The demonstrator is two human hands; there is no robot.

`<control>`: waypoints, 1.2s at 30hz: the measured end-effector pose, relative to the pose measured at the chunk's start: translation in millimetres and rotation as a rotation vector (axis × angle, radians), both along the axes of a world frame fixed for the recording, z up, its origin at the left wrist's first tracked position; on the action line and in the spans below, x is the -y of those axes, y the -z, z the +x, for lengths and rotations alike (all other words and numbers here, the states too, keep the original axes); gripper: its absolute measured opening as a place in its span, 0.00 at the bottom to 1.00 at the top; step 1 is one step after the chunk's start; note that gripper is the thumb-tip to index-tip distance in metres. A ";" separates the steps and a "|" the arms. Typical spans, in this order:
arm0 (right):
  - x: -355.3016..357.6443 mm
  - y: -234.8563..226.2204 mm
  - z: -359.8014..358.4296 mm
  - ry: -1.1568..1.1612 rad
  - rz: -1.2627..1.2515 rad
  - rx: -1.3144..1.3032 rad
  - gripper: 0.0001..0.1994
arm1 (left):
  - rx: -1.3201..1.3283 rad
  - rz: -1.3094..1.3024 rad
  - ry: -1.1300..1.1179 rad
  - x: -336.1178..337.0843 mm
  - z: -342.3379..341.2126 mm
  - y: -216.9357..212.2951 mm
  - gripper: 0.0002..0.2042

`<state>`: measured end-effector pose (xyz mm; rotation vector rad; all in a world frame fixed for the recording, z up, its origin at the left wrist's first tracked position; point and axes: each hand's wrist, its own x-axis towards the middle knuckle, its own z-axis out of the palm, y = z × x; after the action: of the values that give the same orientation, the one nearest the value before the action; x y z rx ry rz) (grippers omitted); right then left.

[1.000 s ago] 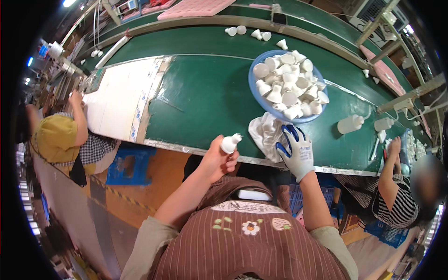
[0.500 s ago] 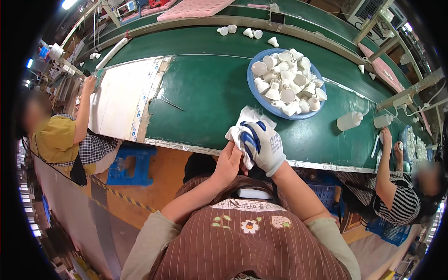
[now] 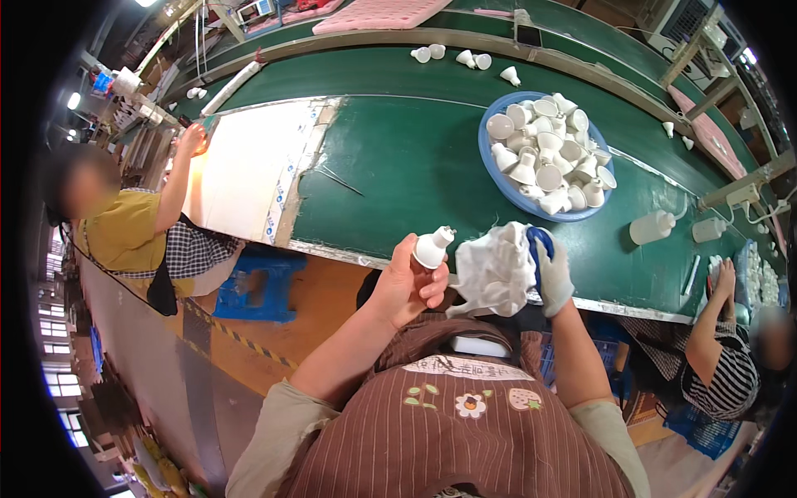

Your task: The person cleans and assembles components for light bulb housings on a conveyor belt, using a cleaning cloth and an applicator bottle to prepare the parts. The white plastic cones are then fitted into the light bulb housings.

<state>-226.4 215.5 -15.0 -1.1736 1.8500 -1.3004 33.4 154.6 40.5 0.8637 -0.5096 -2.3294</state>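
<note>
My left hand (image 3: 408, 286) is bare and grips a small white bulb housing (image 3: 433, 246), its pin end pointing up and to the right. My right hand (image 3: 550, 274) wears a white glove with a blue palm and clutches a crumpled white cloth (image 3: 496, 270), pressed right beside the housing. Both hands hover at the near edge of the green conveyor belt (image 3: 398, 158). A blue bowl (image 3: 498, 178) heaped with several more white housings sits on the belt beyond my right hand.
A white sheet (image 3: 249, 166) covers the belt's left part, where a seated person in yellow reaches with one hand (image 3: 193, 139). Loose housings (image 3: 465, 58) lie farther up the belt. White squeeze bottles (image 3: 652, 227) stand at right, near another seated person's raised hand (image 3: 724, 278). A blue stool (image 3: 257, 286) stands below.
My right hand came back from the cloth on the belt, carrying it to my left hand. The cloth wrapped over the housing half a second ago; now the housing shows beside it.
</note>
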 end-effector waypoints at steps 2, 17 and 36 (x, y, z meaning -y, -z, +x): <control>-7.1 4.7 -8.8 -0.003 0.012 -0.098 0.14 | -0.089 0.072 0.036 1.6 3.0 -2.4 0.28; -34.5 49.7 -22.5 0.021 -0.013 -0.549 0.19 | -0.152 0.281 0.096 43.6 -20.2 1.4 0.29; -36.7 36.7 -16.7 -0.023 0.003 -0.521 0.21 | 1.275 -1.718 0.209 210.0 -168.5 19.8 0.22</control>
<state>-243.1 252.3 -51.7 -1.6424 2.1802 -1.0402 -135.1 -55.4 20.7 1.0823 -2.4967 -0.3872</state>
